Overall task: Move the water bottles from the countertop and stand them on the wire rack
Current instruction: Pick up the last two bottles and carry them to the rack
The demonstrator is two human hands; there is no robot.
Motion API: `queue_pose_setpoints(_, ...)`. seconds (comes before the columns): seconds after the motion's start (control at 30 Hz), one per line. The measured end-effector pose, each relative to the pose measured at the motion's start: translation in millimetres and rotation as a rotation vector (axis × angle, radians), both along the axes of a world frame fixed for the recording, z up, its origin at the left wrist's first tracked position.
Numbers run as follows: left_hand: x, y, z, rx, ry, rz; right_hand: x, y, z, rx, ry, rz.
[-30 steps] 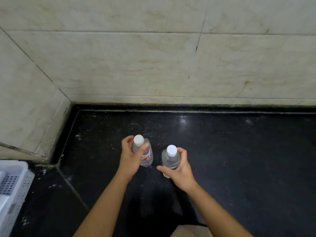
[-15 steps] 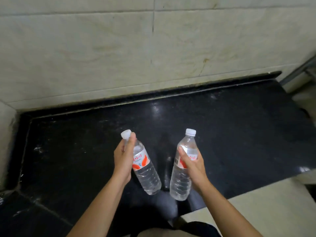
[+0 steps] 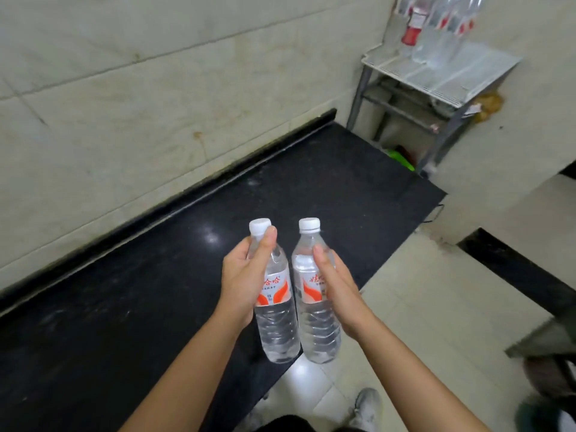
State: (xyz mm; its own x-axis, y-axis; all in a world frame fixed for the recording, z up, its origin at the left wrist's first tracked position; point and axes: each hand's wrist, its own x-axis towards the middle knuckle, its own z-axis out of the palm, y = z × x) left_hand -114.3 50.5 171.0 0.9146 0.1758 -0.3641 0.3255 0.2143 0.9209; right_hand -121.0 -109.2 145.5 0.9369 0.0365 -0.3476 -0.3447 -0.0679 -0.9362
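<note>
At six o'clock a grey shoe (image 3: 367,406) stands on the pale tiled floor (image 3: 430,300). Just above it, both forearms reach toward twelve o'clock. The left hand (image 3: 244,283) is wrapped round the upper half of the left water bottle (image 3: 277,333), thumb lying up its neck to just below the white cap (image 3: 259,226). The right hand (image 3: 338,289) clasps the right water bottle (image 3: 318,333) the same way. The two bottles hang close side by side, near upright, clear of the surface, over the front edge of the black countertop (image 3: 118,313), which runs from eight o'clock toward one o'clock along the tiled wall (image 3: 156,104). At one o'clock, well apart, stands the wire rack (image 3: 452,79) with several blurred bottles (image 3: 436,29) upright on it.
</note>
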Motion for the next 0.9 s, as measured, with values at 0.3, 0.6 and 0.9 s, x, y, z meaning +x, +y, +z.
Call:
queue_pose_setpoints(0.3,30.0,-204.3,40.0,-0.021,-0.119,-0.001,21.5,-210.1,23.6,0.142,-0.118,-0.141)
queue_pose_setpoints(0.6,72.5,-373.1,76.3,-0.034,-0.240,-0.149,67.1,-410.1,59.8,0.267,-0.251,-0.390)
queue_pose_setpoints(0.9,175.1,-469.7,68.7,-0.002,-0.336,-0.196,175.6,-507.0,55.5,0.287,-0.316,-0.535)
